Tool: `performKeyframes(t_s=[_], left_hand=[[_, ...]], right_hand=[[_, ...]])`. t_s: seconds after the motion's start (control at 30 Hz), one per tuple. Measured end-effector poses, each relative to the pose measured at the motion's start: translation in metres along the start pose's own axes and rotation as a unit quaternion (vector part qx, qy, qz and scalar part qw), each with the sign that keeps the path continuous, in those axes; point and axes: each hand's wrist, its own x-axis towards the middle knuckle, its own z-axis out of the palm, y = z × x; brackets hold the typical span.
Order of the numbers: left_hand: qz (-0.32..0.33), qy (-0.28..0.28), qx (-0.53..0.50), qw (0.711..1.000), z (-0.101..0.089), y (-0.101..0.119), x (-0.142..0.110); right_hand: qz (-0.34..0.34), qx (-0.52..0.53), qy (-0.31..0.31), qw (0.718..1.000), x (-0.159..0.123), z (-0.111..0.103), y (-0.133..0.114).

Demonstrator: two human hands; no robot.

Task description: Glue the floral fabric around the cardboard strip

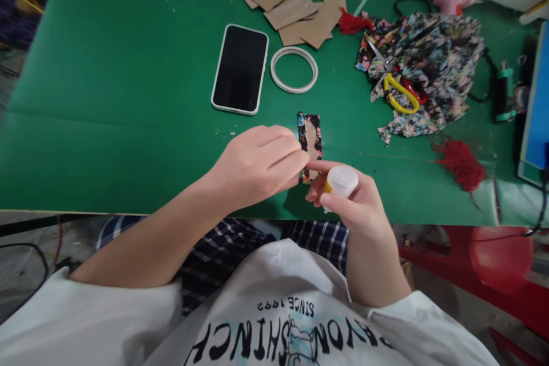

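A small piece of cardboard (312, 136) lies on the green table, its long sides wrapped in dark floral fabric and brown showing in the middle. My left hand (257, 163) is closed, fingers bent together over the left edge of this piece; whatever is between the fingertips is hidden. In my right hand (364, 200) is a small white bottle (343, 180) with a bit of yellow label, gripped between thumb and fingers. The right index finger stretches across the lower part of the wrapped cardboard and meets the left fingertips.
A phone (241, 68) and a roll of tape (274, 71) lie beyond my hands. Behind them are several cardboard pieces (295, 6). Yellow-handled scissors (401, 94) rest on crumpled floral fabric (446, 63) at right, near red threads (461, 164). The table's front edge runs close to my body.
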Motion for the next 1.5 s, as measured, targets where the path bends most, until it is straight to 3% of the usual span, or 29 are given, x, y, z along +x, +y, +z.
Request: performKeyframes(t_s=[0.17,0.33,0.43,0.57,0.73,0.87,0.97,1.1,1.17,1.23,1.5], left_hand=[[-0.014,0.037,-0.024,0.999,0.001,0.001,0.000],[-0.111,0.050,-0.090,0.988,0.000,0.003,-0.001],[-0.216,0.032,-0.139,0.966,-0.002,0.004,0.000],[-0.347,0.005,-0.109,0.931,-0.003,0.003,0.002],[-0.401,-0.073,-0.146,0.901,-0.002,-0.002,0.001],[-0.447,-0.075,-0.163,0.876,-0.004,-0.005,-0.001],[-0.502,-0.044,-0.265,0.822,-0.004,-0.007,0.001],[-0.571,-0.017,-0.446,0.689,0.000,-0.012,0.002],[-0.582,-0.021,-0.495,0.645,0.001,-0.013,0.001],[-0.582,-0.033,-0.524,0.621,0.002,-0.012,0.001],[-0.573,-0.037,-0.578,0.580,0.003,-0.009,0.000]], right_hand=[[0.006,0.002,0.001,1.000,0.000,-0.001,-0.001],[0.022,0.016,0.009,1.000,0.000,-0.001,-0.004],[0.024,0.067,0.001,0.997,0.001,-0.001,-0.004],[0.019,0.136,0.010,0.991,0.004,-0.002,-0.003],[0.033,0.167,0.044,0.984,0.006,-0.003,-0.004],[0.059,0.201,0.055,0.976,0.006,-0.004,-0.004],[0.067,0.222,0.057,0.971,0.006,-0.004,-0.003],[0.062,0.229,0.064,0.969,0.005,-0.003,-0.003],[0.063,0.234,0.059,0.968,0.004,-0.002,-0.003],[0.065,0.241,0.046,0.967,0.003,-0.001,-0.003],[0.059,0.251,0.032,0.966,0.003,0.003,-0.005]])
